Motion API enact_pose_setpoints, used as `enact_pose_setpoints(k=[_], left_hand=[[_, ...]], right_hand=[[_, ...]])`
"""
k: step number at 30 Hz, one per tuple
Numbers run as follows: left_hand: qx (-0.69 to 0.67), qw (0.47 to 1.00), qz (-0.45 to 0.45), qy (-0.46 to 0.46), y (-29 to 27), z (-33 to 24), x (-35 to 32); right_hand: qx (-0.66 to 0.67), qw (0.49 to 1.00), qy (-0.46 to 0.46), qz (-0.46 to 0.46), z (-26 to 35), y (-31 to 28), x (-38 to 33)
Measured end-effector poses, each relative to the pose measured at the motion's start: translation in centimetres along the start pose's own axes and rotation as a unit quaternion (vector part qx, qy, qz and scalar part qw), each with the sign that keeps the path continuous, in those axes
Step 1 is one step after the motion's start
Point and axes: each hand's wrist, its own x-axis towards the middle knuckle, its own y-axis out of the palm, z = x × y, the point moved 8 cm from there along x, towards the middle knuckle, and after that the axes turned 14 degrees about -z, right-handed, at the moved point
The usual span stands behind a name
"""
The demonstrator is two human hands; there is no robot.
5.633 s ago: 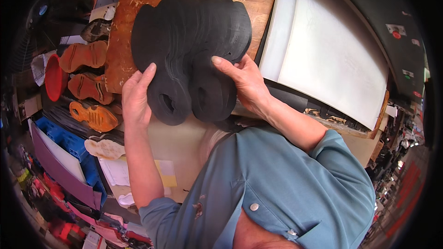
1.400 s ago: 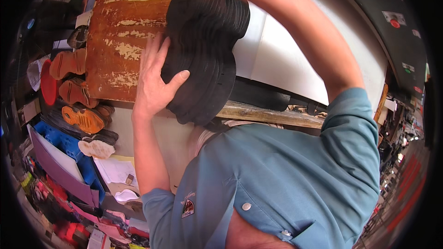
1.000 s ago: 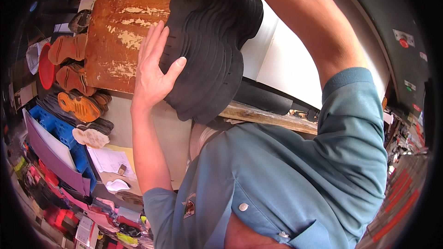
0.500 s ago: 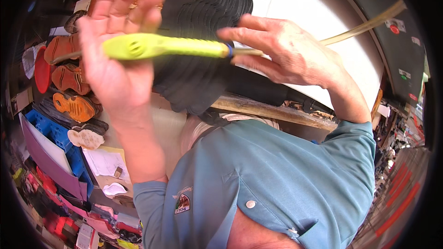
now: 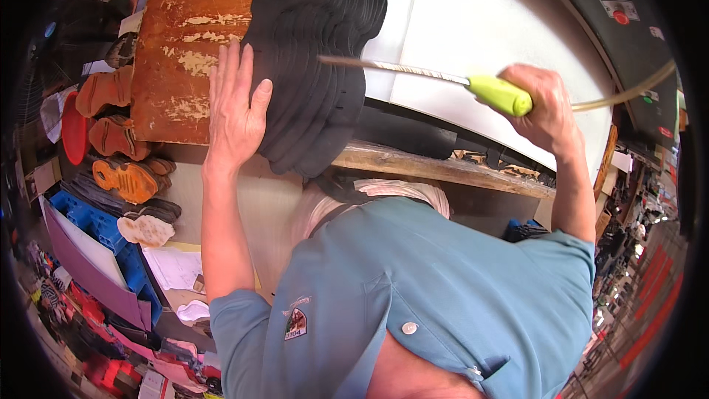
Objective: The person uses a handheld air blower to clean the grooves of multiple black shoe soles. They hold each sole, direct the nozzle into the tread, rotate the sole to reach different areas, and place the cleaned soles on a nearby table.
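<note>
Gripping blurred-tipped tool point(image 5: 496, 94), right hand point(image 5: 543, 107) fisted; left hand point(image 5: 238, 114) outstretched against black stack point(image 5: 306, 100).

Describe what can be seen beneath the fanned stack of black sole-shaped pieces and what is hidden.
A worn brown wooden board shows from under the black stack on its left side, scraped pale in patches. The surface directly beneath is covered and cannot be seen.

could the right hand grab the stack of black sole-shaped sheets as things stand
Probably not without freeing itself: the right hand grips a thin tool with a lime-green handle. Otherwise, nothing visible blocks its way to the stack of black sole-shaped sheets.
</note>
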Motion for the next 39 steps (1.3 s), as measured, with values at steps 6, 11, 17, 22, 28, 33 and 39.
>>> enact_pose_setpoints(k=[6, 11, 17, 22, 28, 33, 39], left_hand=[[-0.062, 0.997, 0.000, -0.042, 0.0, 1.7, 0.1], [-0.049, 0.996, 0.026, -0.065, -0.2, 2.1, 0.3], [0.011, 0.998, 0.047, -0.035, -0.4, 0.4, 0.8], [0.032, 0.998, 0.049, -0.020, 0.6, -0.9, 0.9], [0.092, 0.995, 0.002, -0.026, -0.4, 2.0, 1.1], [0.097, 0.994, -0.016, -0.038, -1.3, 3.7, 2.1], [0.042, 0.999, 0.002, -0.033, -1.2, 0.9, 1.4]], right_hand=[[-0.051, 0.998, 0.001, 0.044, -0.7, 2.8, -4.3], [-0.051, 0.995, 0.089, -0.012, -2.5, 2.2, -4.2], [0.015, 0.998, 0.017, 0.063, -0.2, 4.0, -3.9], [-0.007, 1.000, -0.004, 0.022, -0.9, 4.6, -2.4], [0.008, 1.000, 0.014, 0.024, -2.0, 4.5, -1.8], [0.014, 0.998, -0.012, 0.054, -1.1, 6.1, -1.5], [0.008, 0.998, 0.003, 0.057, -1.6, 6.3, -1.0]])
